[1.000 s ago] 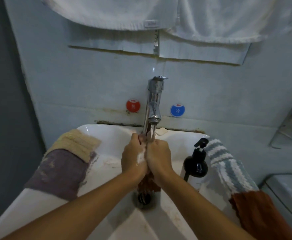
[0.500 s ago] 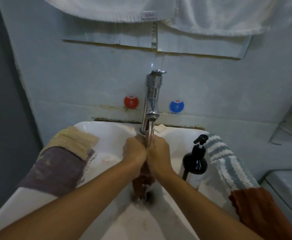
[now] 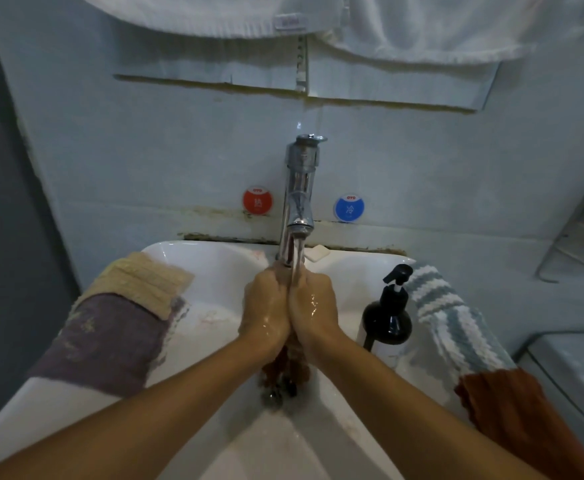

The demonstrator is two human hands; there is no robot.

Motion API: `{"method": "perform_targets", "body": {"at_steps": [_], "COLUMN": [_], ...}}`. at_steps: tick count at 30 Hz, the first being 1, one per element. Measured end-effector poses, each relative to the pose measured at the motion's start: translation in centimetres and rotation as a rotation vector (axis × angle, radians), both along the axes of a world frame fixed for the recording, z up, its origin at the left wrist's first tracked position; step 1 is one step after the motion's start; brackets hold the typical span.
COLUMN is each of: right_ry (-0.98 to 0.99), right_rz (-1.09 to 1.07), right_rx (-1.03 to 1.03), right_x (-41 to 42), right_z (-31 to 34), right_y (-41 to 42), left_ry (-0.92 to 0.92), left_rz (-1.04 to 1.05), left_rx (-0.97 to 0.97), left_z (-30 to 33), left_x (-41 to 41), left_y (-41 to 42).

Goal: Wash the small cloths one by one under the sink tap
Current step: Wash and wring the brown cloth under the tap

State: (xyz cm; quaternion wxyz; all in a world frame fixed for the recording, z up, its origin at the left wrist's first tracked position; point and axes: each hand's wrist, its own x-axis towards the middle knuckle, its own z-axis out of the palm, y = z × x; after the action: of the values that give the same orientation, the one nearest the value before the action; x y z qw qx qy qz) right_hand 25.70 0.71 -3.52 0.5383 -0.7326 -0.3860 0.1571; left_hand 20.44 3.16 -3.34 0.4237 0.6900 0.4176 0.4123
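Both hands are pressed together under the tap (image 3: 299,188), the left hand (image 3: 266,311) and right hand (image 3: 315,310) curled round a rust-brown cloth (image 3: 285,367) whose tail hangs from below the palms toward the drain (image 3: 278,393). Water runs from the spout onto the knuckles and down through the cloth. Soaked, the cloth is likely limp, heavier than when dry and a little slippery, so it is best held bunched in the fists, as here, not by a corner. The sink (image 3: 214,271) holds only running water and the hanging cloth; I cannot tell whether water is pooling. On its left rim lie a beige cloth (image 3: 145,282) and a purple cloth (image 3: 107,337); on the right rim, a striped cloth (image 3: 450,323) and an orange cloth (image 3: 505,403). A dark pump bottle (image 3: 387,313) stands just beside the striped one; its contents are hidden.
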Motion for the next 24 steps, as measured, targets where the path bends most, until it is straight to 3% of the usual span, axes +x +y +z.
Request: {"method": "perform_targets", "body": {"at_steps": [5, 10, 13, 20, 24], "right_ry": [-0.009, 0.239, 0.429, 0.382, 0.214], "right_rz": [0.008, 0.005, 0.073, 0.051, 0.03], "right_rx": [0.004, -0.072, -0.015, 0.054, 0.069], "right_x": [0.2, 0.9, 0.4, 0.1, -0.8], "right_z": [0.2, 0.1, 1.2, 1.2, 0.9], "right_y": [0.0, -0.1, -1.1, -1.0, -1.0], "left_ry": [-0.046, -0.096, -0.091, -0.072, 0.006], "left_rz": [0.037, -0.002, 0.006, 0.016, 0.014], "left_rx": [0.016, -0.007, 0.012, -0.033, -0.006], "left_z": [0.4, 0.7, 1.2, 0.3, 0.2], "left_x": [-0.1, -0.1, -0.4, 0.3, -0.4], "left_y": [0.0, -1.0, 0.1, -0.4, 0.7]}}
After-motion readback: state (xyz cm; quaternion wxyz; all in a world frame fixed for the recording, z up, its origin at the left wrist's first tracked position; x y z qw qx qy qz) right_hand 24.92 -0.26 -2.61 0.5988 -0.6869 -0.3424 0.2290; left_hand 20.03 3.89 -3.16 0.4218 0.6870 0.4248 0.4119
